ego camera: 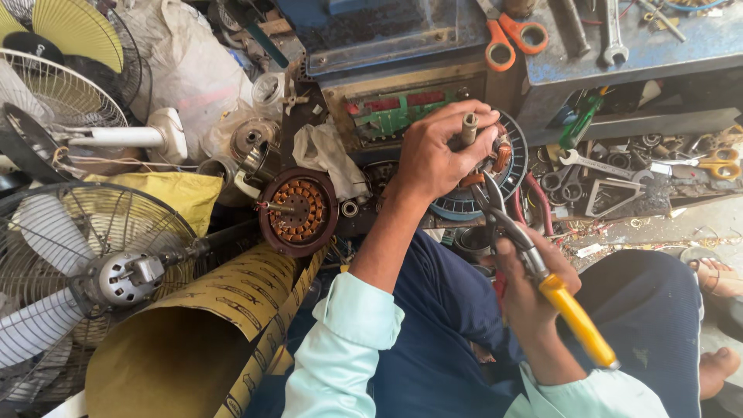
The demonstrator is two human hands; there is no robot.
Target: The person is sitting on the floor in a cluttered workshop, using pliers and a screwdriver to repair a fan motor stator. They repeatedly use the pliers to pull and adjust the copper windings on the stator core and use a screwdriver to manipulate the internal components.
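Leftmost, a fan point(93, 271) lies tipped on the floor with its guard off the motor hub, and beside it a yellow paper roll point(209, 333) slants up against the person's knee, close at hand. Past the roll, a spare stator point(298, 210) with copper windings faces upward, set just clear of the lap.

The left hand point(437, 159) is clamped over the top of a round motor point(495, 166), thumb and fingers curled tight around its upright shaft (this seems meant to keep the motor from turning or sliding). The motor rests on edge near the middle of the cluttered floor, just ahead of the knees, tilted toward the person so its windings show.

The right hand point(530, 282) grips yellow-handled pliers point(534, 263), fingers wrapped closed around the handles, with the nose pushed up into the motor's lower rim; whether the tips pinch a wire I cannot tell.

Further right, spanners point(596, 164) and scissors point(716, 164) lie scattered, and orange scissors point(511, 35) sit on the blue bench at the top edge.
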